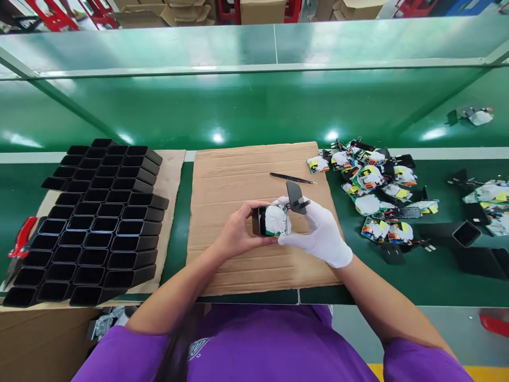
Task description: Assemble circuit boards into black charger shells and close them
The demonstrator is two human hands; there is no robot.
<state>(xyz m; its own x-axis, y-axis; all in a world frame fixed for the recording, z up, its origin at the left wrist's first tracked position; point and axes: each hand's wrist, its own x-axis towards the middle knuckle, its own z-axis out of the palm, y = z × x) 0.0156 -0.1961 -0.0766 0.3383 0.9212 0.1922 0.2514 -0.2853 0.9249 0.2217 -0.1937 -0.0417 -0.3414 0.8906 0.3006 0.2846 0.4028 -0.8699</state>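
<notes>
hands (278,228) hold casing (257,221), seemingly mid-cardboard (230,175).

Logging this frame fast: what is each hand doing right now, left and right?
Left hand: bare, closed on the black casing.
Right hand: white-gloved, closed on the circuit board assembly at the casing's mouth, black plug piece sticking up.

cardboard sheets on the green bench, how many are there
2. One brown cardboard sheet lies under both hands; a second brown cardboard sheet lies to its left, under the stacked black plastic housings. More may be hidden.
</notes>
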